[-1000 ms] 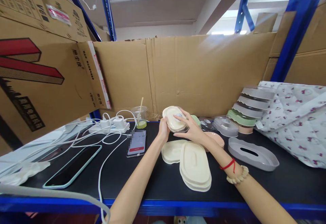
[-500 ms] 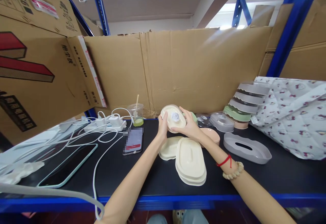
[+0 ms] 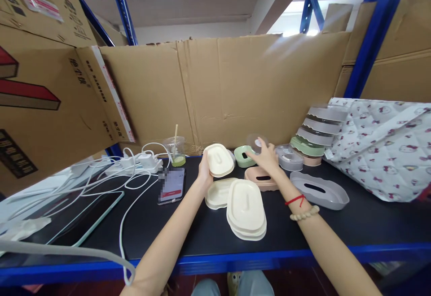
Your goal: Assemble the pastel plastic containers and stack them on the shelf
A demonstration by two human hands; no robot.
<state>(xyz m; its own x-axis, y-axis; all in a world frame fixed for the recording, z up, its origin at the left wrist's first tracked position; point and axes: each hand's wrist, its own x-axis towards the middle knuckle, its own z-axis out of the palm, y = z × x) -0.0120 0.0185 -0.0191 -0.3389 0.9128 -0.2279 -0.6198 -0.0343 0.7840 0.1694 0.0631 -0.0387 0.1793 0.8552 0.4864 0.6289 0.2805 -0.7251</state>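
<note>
My left hand (image 3: 204, 169) is closed on the edge of a cream oval plastic piece (image 3: 220, 159) with a raised bar in its middle, held tilted above the table. My right hand (image 3: 268, 156), slightly blurred, grips a clear plastic lid (image 3: 255, 141) with a pale round spot at its centre. Below the hands lie a stack of cream oval pieces (image 3: 247, 208) and another cream piece (image 3: 215, 193) partly under it. Near my right hand are a green slotted container (image 3: 241, 157) and a pink slotted one (image 3: 252, 175), partly hidden by the wrist.
Grey containers (image 3: 290, 159) and a tall mixed stack (image 3: 321, 128) stand at the right, by a patterned bag (image 3: 384, 148). A grey slotted tray (image 3: 332, 197) lies in front. Leftward are a phone (image 3: 173, 186), a cup (image 3: 177, 152), tangled white cables (image 3: 131, 213) and a tablet-like device (image 3: 97, 217).
The clear lid has come off the cream piece and moved right in my right hand. My left hand keeps the cream piece. The view has shifted slightly.
</note>
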